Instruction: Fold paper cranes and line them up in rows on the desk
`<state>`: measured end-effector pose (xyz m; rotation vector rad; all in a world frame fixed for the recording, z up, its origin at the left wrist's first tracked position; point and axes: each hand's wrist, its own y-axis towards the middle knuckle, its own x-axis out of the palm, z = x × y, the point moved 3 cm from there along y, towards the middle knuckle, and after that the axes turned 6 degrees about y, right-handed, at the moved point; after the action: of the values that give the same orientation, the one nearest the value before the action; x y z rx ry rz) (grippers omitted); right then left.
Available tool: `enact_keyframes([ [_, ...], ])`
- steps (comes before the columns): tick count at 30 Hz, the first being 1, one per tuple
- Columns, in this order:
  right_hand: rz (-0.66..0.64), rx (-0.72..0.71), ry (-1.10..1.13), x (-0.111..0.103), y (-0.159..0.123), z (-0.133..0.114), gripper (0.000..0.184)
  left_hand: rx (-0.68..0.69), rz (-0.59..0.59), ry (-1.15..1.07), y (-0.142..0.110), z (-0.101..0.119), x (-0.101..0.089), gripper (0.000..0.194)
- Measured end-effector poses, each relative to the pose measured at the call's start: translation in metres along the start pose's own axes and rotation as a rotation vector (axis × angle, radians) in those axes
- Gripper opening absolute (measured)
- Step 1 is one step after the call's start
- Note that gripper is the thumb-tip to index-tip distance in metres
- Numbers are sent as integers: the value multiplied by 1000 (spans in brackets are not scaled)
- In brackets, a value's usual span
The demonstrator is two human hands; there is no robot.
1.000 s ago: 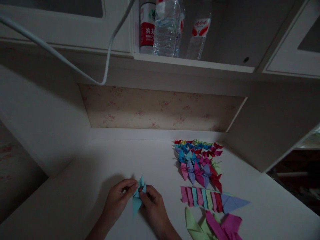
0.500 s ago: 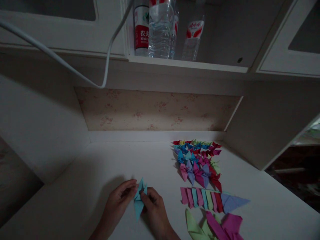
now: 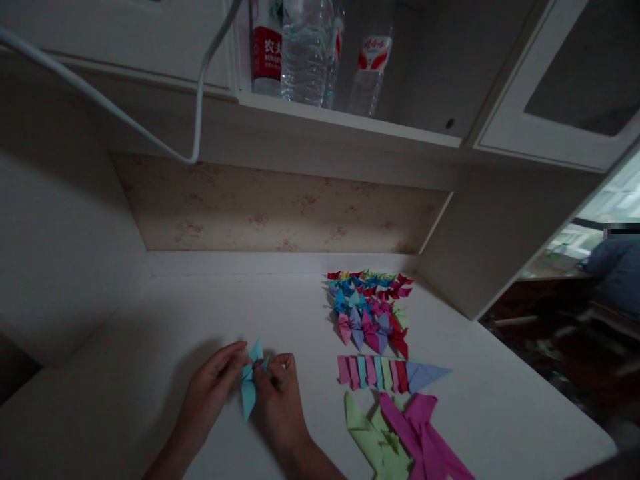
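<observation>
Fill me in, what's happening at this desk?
A person holds a light-blue folded paper between the fingers of the left hand and right hand, over the white desk. To the right, small folded paper figures sit in close rows near the back. Nearer lie a row of narrow folded strips and larger green and magenta folded pieces, partly overlapping.
</observation>
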<state>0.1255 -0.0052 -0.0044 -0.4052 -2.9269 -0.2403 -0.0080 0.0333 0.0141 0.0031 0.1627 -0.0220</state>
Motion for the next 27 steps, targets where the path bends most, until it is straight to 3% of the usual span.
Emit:
enact_keyframes([
  [5, -75, -42, -112, -10, -4, -43, 29, -25, 34, -302, -3, 5, -2, 43],
  [8, -105, -46, -119, -45, -3, -80, 27, -21, 57, -389, -2, 6, -3, 37],
  [10, -96, 3, -132, -83, 4, -100, 28, -24, 41, -397, -3, 6, -2, 34],
  [14, 139, 47, -215, -188, 27, -121, 32, -29, -9, -363, -6, 6, 4, 29],
  [17, 315, -6, -360, -272, 43, -125, 36, -37, -13, -323, -6, 6, 7, 28],
  [20, 427, 56, -586, -344, 53, -118, 41, -53, -8, -299, -6, 7, 10, 30],
  [23, 439, 93, -766, -392, 64, -108, 36, -73, -12, -269, -6, 6, 14, 32],
  [27, 286, 103, -893, -419, 83, -88, 27, -116, -45, -188, -2, -5, 19, 40],
])
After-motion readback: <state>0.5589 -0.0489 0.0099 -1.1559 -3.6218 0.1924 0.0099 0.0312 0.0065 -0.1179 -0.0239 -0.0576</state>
